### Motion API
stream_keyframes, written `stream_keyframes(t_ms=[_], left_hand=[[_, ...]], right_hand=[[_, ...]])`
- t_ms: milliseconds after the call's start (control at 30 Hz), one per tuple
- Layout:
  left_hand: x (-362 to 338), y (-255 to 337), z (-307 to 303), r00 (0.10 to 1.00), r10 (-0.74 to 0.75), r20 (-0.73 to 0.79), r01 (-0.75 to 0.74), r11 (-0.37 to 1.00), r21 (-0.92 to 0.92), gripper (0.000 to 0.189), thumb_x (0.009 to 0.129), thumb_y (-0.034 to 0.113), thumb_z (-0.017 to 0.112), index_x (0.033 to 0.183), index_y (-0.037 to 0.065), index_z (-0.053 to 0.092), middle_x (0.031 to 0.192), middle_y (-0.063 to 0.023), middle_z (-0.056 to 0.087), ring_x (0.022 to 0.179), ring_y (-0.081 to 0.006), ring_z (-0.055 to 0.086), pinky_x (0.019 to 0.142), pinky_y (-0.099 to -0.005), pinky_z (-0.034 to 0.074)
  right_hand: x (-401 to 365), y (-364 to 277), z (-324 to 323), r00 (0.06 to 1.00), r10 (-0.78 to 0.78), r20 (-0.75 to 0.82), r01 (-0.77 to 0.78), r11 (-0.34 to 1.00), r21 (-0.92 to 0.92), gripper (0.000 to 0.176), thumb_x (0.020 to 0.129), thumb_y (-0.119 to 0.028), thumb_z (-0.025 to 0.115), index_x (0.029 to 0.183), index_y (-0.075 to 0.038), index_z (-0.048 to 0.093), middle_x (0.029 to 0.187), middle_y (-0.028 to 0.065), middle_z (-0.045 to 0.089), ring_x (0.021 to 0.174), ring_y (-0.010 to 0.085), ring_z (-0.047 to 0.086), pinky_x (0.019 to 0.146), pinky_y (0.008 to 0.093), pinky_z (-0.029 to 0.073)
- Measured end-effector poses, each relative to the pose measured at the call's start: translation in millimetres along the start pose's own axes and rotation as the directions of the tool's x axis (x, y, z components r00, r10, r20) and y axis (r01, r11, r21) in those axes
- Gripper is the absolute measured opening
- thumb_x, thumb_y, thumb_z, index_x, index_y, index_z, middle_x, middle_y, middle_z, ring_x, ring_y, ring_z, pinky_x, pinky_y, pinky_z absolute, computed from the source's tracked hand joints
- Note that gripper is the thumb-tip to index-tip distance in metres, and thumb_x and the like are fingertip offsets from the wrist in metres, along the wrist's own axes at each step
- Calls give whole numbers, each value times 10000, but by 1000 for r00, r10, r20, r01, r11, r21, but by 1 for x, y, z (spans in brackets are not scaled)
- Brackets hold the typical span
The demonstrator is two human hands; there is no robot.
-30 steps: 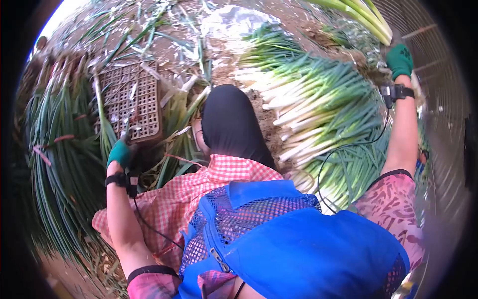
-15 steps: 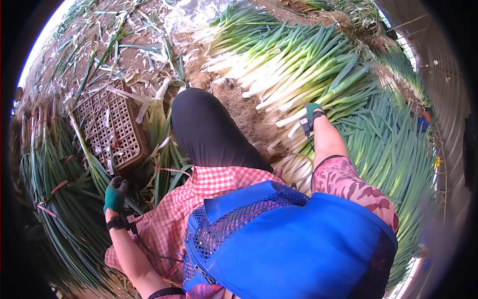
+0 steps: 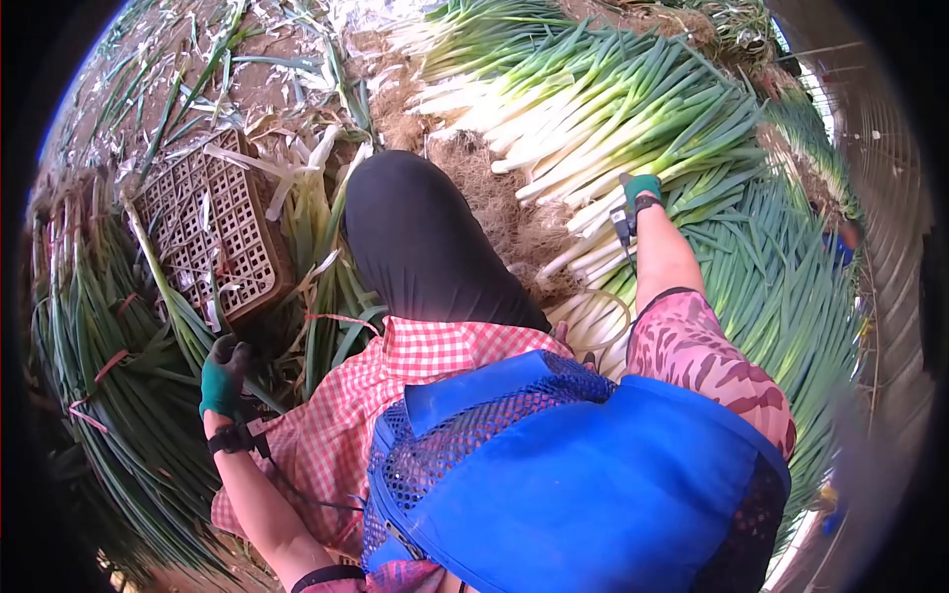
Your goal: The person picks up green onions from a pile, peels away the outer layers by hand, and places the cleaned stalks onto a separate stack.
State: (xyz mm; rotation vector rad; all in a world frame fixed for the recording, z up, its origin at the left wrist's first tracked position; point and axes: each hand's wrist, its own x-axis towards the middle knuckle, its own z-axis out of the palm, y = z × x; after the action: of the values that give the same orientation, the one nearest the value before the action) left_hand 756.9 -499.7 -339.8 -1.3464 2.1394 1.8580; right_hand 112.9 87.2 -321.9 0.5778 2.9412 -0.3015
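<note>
Where the trimmed green onions (image 3: 593, 109) lie heaped across the upper right of the frame, our right hand (image 3: 642, 188) rests on their pale stalks. Its gloved fingers (image 3: 645, 180) dip among them, so we cannot tell whether they grip one. At lower left, our left hand (image 3: 221, 376) sits against loose leaves (image 3: 183, 316) just below the plastic crate (image 3: 213, 232), its grasp equally unclear.
</note>
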Motion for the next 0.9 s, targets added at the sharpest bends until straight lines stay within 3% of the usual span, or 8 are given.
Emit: stream_keyframes(t_ms=[267, 400, 500, 567, 633, 767, 833, 900], left_hand=[[-12, 17, 10, 1000, 3, -14, -1, 988, 155, 330, 901, 170, 647, 1169, -11, 581, 964, -39, 647, 847, -98, 578, 767, -253, 477], [-11, 29, 8, 996, 84, -31, -79, 986, 145, 324, 907, 183, 642, 1165, -3, 584, 958, -39, 647, 861, -101, 578, 773, -261, 479], [-21, 57, 16, 989, 133, -64, -119, 974, 191, 305, 893, 192, 654, 1140, 24, 593, 920, -61, 657, 834, -110, 590, 756, -278, 484], [-24, 66, 18, 992, 102, -75, -81, 966, 246, 330, 899, 138, 630, 1193, 1, 569, 991, -32, 639, 883, -101, 568, 786, -258, 475], [-27, 75, 16, 995, 80, -57, -59, 953, 299, 333, 894, 136, 630, 1188, -8, 568, 1006, -72, 663, 897, -129, 598, 796, -278, 483], [-41, 98, 13, 976, 143, -162, -70, 919, 388, 344, 884, 184, 641, 1166, -1, 573, 998, -131, 683, 901, -202, 644, 799, -316, 493], [-48, 107, 10, 969, 154, -195, -73, 927, 368, 352, 868, 235, 656, 1139, 22, 583, 962, -163, 689, 873, -283, 672, 783, -347, 504], [-55, 110, 4, 967, 144, -211, -61, 931, 359, 374, 870, 231, 658, 1172, 27, 575, 982, -154, 690, 903, -261, 672, 793, -352, 509]], right_hand=[[14, 8, 4, 988, 32, -151, -47, 994, -98, 670, 796, -449, 684, 1226, 45, 544, 1164, 240, 621, 1021, 342, 632, 900, 377, 498], [-13, -65, -39, 951, -242, -195, 251, 968, 25, 754, 752, -484, 668, 1245, 63, 503, 1270, 300, 535, 1146, 385, 567, 967, 403, 463], [-61, -177, -56, 744, -618, -255, 655, 750, 92, 602, 827, -399, 620, 1215, 53, 533, 1164, 314, 587, 1090, 410, 585, 917, 407, 485], [-99, -253, -56, 317, -936, -153, 935, 281, 214, 437, 881, -332, 592, 1150, 13, 607, 1034, 237, 652, 919, 303, 631, 822, 367, 491], [-208, -325, -56, 188, -982, 34, 804, 174, 568, 337, 907, -274, 588, 1137, -31, 629, 952, 125, 652, 869, 204, 614, 774, 319, 487], [-375, -415, 6, -294, -912, 285, 915, -182, 361, 414, 929, -409, 531, 1111, -61, 664, 880, 68, 663, 847, 138, 629, 719, 312, 496], [-455, -411, 36, -183, -722, 667, 983, -147, 111, 356, 920, -355, 525, 1059, -64, 678, 896, 102, 687, 825, 230, 663, 720, 381, 518], [-465, -408, 104, -485, -472, 737, 774, -624, 109, 285, 878, -283, 536, 1007, -76, 683, 931, 133, 692, 841, 304, 668, 729, 409, 530]])
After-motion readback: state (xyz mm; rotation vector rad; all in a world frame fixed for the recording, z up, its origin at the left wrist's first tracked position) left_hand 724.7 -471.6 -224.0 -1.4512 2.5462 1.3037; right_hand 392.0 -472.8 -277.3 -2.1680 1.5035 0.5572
